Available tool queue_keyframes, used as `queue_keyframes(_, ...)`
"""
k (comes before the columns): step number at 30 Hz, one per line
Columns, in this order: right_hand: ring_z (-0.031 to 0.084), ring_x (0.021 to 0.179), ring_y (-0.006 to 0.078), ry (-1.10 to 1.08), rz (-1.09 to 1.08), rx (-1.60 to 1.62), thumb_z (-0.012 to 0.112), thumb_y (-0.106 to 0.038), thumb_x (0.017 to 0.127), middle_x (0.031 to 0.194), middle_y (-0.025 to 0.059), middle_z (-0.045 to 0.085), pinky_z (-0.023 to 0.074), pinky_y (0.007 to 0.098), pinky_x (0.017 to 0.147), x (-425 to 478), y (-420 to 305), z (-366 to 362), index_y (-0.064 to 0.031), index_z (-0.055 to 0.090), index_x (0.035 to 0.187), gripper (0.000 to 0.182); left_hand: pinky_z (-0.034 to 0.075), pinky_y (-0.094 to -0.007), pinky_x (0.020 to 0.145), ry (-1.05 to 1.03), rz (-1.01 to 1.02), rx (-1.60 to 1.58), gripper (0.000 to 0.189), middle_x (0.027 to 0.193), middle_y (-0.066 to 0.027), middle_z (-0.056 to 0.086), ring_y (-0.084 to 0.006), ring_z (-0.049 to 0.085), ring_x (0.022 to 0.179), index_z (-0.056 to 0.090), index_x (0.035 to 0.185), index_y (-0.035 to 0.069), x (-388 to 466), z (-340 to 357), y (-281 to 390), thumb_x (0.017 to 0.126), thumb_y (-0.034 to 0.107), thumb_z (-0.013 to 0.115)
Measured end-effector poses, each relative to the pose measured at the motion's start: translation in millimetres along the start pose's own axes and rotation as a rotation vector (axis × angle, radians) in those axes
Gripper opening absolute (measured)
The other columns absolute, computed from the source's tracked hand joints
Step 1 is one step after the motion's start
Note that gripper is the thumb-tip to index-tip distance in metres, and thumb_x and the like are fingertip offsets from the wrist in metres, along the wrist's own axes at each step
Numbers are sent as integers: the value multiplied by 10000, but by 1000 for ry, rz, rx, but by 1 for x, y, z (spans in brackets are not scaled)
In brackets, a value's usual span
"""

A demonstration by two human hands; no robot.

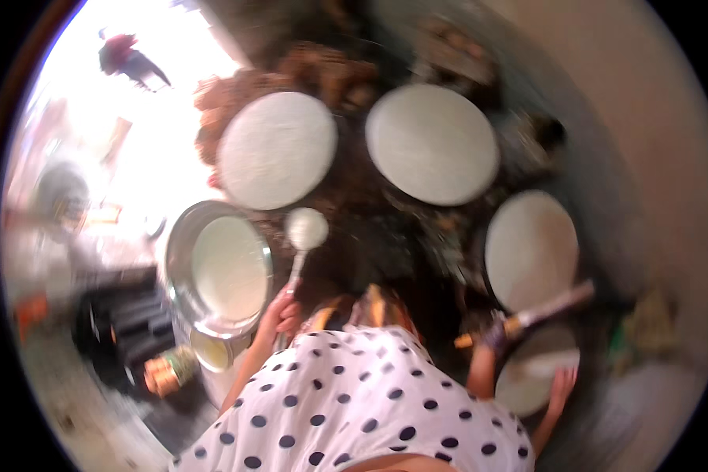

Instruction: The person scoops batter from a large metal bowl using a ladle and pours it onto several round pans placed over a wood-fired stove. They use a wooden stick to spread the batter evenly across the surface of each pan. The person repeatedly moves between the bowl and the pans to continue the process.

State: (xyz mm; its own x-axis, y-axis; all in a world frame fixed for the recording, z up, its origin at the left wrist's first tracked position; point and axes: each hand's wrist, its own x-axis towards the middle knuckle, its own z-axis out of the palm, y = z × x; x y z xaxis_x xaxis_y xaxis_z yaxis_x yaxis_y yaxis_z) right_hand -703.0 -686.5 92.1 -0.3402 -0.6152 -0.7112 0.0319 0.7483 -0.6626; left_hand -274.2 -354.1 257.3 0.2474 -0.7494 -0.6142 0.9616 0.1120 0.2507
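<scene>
Blur runs through the whole view. My left hand [282, 312] grips the handle of a ladle [307, 229], its pale round bowl upward. To its left stands a wide metal basin [180, 236] with white liquid [231, 271] inside. At right, my right hand [491, 339], seemingly in a dark covering, holds a long flat stick [548, 304] by its yellow part. The stick crosses between a round white cooking surface [531, 248] and a lower round surface [519, 389]. Another bare hand [561, 386], apparently someone else's, touches a white strip over that lower surface.
Ahead are two more round white surfaces, at left [277, 150] and right [432, 144], over a dark floor. Brown rough material [324, 68] lies behind them. A black slatted object [130, 330] and a small yellowish bowl [212, 353] stand left. A person [127, 59] is in the bright opening.
</scene>
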Motion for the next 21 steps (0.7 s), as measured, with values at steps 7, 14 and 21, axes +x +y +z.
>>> queue_keyframes(7, 392, 1251, 248, -228, 66, 41, 418, -635, 836, 1272, 73, 498, 250, 497, 1043, 146, 26, -26, -205, 451, 1325, 651, 242, -181, 328, 97, 87, -66, 293, 552, 71, 288, -18, 275, 372, 434, 1281, 183, -3, 9, -11, 998, 165, 359)
queue_keyframes(14, 530, 543, 241, -75, -206, -160, 708, -337, 779, 707, 90, 560, 447, 383, 441, 37, 1, 128, -71, 604, 817, 288, 280, -202, 378, 126, 232, -96, 262, 570, 69, 335, -22, 297, 401, 439, 1245, 192, -16, -8, -21, 998, 182, 351)
queue_keyframes(21, 574, 675, 249, -84, -279, -461, 677, -351, 756, 918, 101, 640, 521, 394, 612, 63, -117, 295, -74, 627, 907, 320, 341, -210, 418, -149, 379, -674, 252, 604, 56, 384, -23, 377, 423, 510, 1181, 91, -41, -58, -24, 1001, 168, 350)
